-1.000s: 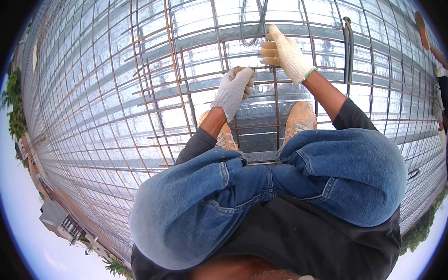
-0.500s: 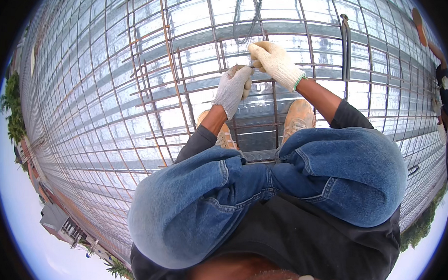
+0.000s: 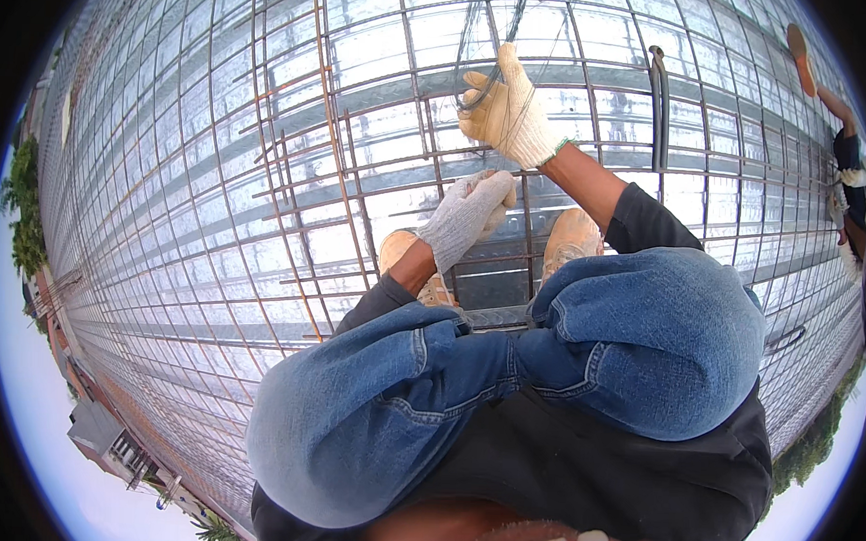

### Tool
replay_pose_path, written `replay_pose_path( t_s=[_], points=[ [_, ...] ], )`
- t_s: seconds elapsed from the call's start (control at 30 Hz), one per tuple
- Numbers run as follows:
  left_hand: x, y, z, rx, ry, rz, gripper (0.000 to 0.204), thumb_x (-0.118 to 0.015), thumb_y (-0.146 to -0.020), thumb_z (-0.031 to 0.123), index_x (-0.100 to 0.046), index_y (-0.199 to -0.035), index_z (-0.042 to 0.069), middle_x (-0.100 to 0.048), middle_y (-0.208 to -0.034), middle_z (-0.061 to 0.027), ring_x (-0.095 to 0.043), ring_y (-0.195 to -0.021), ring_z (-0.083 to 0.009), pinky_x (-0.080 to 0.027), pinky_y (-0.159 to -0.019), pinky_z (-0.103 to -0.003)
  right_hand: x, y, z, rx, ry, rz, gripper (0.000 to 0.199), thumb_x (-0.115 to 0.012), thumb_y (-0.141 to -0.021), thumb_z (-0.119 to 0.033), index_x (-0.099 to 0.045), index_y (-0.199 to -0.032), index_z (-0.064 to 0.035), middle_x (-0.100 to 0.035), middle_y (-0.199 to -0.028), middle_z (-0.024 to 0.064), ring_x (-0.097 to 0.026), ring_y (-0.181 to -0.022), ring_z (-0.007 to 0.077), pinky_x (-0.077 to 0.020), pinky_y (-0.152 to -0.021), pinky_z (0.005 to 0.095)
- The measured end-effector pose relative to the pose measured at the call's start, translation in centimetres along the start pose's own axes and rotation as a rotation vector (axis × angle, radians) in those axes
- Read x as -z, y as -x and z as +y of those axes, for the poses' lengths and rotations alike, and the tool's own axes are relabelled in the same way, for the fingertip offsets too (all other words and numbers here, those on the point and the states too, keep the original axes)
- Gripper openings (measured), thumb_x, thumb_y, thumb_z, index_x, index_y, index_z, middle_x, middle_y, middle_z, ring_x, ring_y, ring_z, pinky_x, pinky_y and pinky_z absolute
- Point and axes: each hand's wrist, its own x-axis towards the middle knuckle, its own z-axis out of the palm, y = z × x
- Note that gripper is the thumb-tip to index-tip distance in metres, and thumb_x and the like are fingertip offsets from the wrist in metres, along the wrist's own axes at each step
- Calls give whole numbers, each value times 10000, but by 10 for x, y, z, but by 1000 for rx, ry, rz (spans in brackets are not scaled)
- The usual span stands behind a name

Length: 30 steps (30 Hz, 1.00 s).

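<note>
Single head fisheye, looking steeply down, close over knees (image 3: 505,387), rebar grid (image 3: 265,169).

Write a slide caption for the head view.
Crouching person's right hand grips thin wire; left hand rests on steel bars.

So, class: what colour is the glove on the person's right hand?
Pale cream-yellow with a green cuff edge, on the right hand; seen in the head view.

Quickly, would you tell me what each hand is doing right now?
Left hand: closed, fingers curled down on the rebar grid.
Right hand: closed, holding thin wire.
</note>
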Motion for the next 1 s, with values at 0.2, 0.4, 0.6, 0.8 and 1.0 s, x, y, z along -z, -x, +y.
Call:
replay_pose_path(
  t_s=[0.2,0.4,0.6,0.8,1.0],
  points=[
    [10,26,-8,-124,-205,-8,360,-624,-1149,425,-690,-1003,103,-568,-836,62,-476,-689,-43,-379,-584,-245,-31,22,-44,247,342,100,585,-745,-1051,-569,-761,-1175,3,-397,-615,-80,-417,-561,101,-404,-563,316],
    [46,52,-35,-116,-201,-19,396,-646,-1133,452,-701,-1198,65,-657,-943,37,-582,-787,-53,-464,-674,-231,-41,52,-100,511,461,220,395,-783,-1049,-336,-760,-1246,5,-407,-672,-83,-409,-601,99,-405,-588,326],
    [58,69,-68,67,70,9,349,-584,-1165,361,-628,-917,119,-477,-670,66,-382,-544,-56,-289,-486,-281,21,16,-209,693,589,194,534,-784,-1046,-469,-725,-1311,-9,-602,-838,-2,-596,-773,141,-527,-728,343],
    [38,50,-58,-114,483,60,356,-575,-1153,348,-585,-874,127,-411,-558,54,-298,-414,-82,-240,-410,-293,86,14,-148,671,538,709,639,-698,-1075,-541,-633,-1369,23,-690,-1098,86,-683,-942,166,-585,-739,340],
    [15,39,-44,-91,437,37,352,-520,-1178,369,-591,-934,125,-401,-595,64,-299,-445,-74,-249,-435,-285,31,99,6,-9,1105,-14,840,-673,-1070,-556,-500,-1627,48,-687,-1453,267,-738,-1240,290,-631,-1015,387]
  ],
)
